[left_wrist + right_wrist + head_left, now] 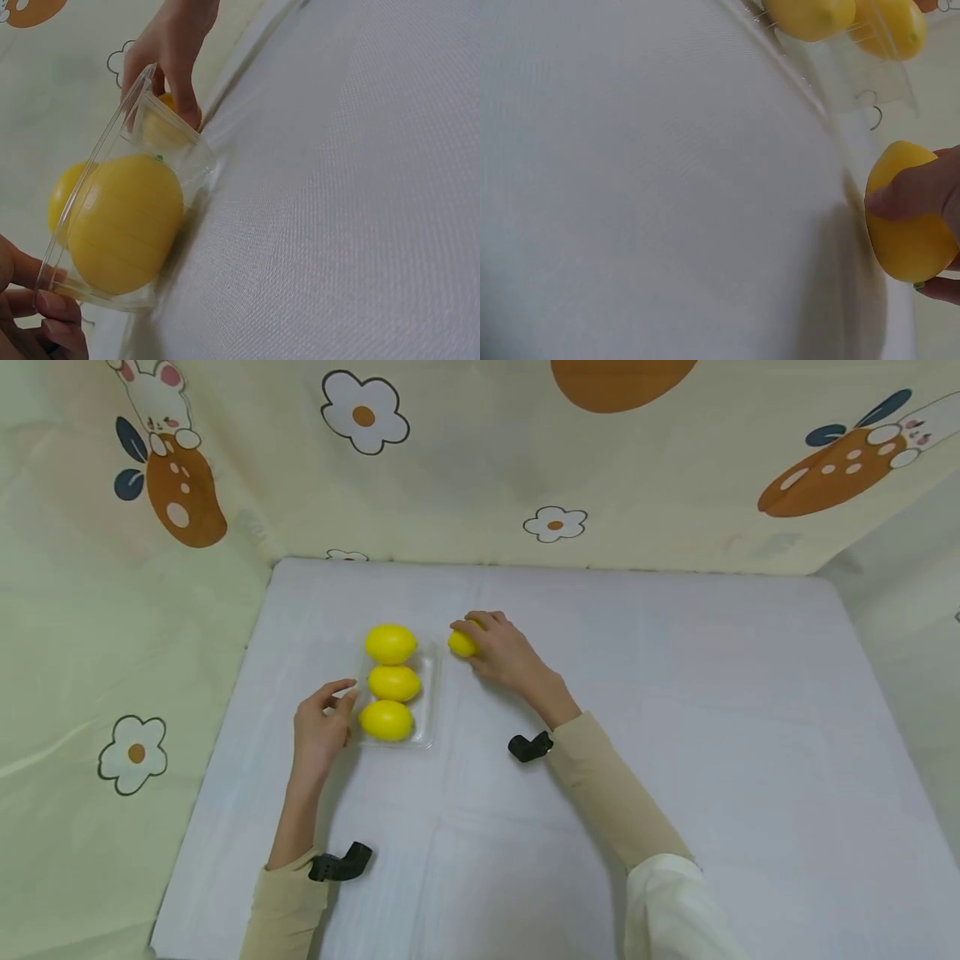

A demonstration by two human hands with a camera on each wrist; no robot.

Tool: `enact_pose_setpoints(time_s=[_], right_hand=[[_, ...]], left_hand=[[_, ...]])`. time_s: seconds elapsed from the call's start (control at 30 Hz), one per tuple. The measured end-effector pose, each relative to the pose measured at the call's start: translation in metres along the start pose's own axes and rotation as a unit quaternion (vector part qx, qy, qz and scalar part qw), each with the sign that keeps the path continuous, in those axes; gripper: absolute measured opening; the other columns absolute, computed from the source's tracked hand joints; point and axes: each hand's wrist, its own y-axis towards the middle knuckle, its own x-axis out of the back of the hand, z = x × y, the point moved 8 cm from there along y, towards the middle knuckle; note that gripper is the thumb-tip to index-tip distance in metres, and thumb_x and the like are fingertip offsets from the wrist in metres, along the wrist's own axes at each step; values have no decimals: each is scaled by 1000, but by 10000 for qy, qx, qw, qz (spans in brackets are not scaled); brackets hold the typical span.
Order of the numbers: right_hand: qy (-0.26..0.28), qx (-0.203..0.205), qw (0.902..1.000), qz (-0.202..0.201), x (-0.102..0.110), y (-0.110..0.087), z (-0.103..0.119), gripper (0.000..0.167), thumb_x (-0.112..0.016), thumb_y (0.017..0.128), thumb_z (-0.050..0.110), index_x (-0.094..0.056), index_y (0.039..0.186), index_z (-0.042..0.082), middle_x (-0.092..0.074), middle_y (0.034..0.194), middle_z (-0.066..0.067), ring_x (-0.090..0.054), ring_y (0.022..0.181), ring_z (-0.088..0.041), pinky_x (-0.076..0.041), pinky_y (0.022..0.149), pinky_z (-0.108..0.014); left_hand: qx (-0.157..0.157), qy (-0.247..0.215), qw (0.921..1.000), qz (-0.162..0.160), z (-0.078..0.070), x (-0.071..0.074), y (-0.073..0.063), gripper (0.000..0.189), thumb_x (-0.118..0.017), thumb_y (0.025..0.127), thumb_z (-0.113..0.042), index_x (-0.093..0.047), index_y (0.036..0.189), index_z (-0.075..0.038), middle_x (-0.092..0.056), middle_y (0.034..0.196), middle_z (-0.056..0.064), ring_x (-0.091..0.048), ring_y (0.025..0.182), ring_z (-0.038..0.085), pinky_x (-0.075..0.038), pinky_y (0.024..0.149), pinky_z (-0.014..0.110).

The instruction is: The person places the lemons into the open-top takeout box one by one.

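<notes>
My right hand (508, 653) grips a yellow lemon (461, 645), just right of a clear plastic box (431, 706). The right wrist view shows the thumb pressed along this lemon (911, 244), close over the cloth. Three more lemons lie in the box in a column: a far one (391, 644), a middle one (394, 683) and a near one (386, 721). On the box's left side, my left hand (321, 727) pinches its rim between thumb and fingers, seen through the clear wall (90, 161) in the left wrist view.
A white cloth (712, 735) covers the table. Behind it and on the left hang cream curtains (450, 468) printed with flowers and rabbits. Black wrist mounts stick out from the left sleeve (341, 862) and the right sleeve (530, 747).
</notes>
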Motion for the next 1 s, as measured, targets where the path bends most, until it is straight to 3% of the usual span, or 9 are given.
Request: enact_pose_setpoints(time_s=[0.2, 0.43, 0.7, 0.83, 1.0], right_hand=[[170, 468, 9980, -396, 23, -10, 24, 51, -72, 93, 7, -57, 142, 13, -53, 145, -17, -51, 130, -38, -48, 109, -48], [125, 1625, 9860, -363, 42, -26, 89, 50, -74, 92, 4, -58, 138, 10, -56, 142, -18, -55, 129, -36, -50, 109, -44], [-698, 2723, 9595, 197, 14, -38, 147, 45, -65, 96, 5, -57, 140, 13, -57, 142, -13, -55, 131, -34, -47, 112, -44], [-851, 2854, 9532, 525, -1, -40, 157, 49, -67, 95, 4, -57, 142, 15, -55, 147, -10, -51, 137, -34, -45, 114, -45], [-722, 2885, 9520, 725, -9, -40, 160, 50, -65, 93, 0, -58, 140, 17, -52, 152, -8, -46, 143, -34, -40, 118, -46]], left_hand=[[147, -36, 9998, -123, 4, 14, -5, 35, -59, 105, -27, -67, 134, -9, -54, 95, 10, -47, 46, 10, -44, 48, 20], [174, -21, 9997, -188, 6, 22, -6, 35, -59, 105, -25, -66, 134, -8, -53, 92, 8, -45, 45, 11, -41, 47, 20], [227, 5, 9993, -286, 9, 26, -5, 34, -59, 105, -25, -67, 134, -8, -53, 92, 9, -46, 45, 11, -42, 46, 21], [351, -10, 9991, -256, 11, 25, -5, 35, -58, 106, -26, -66, 136, -9, -52, 94, 9, -45, 47, 10, -42, 47, 20], [391, -67, 9990, -206, 10, 21, -3, 36, -58, 106, -26, -65, 137, -10, -52, 96, 9, -44, 47, 10, -41, 46, 20]])
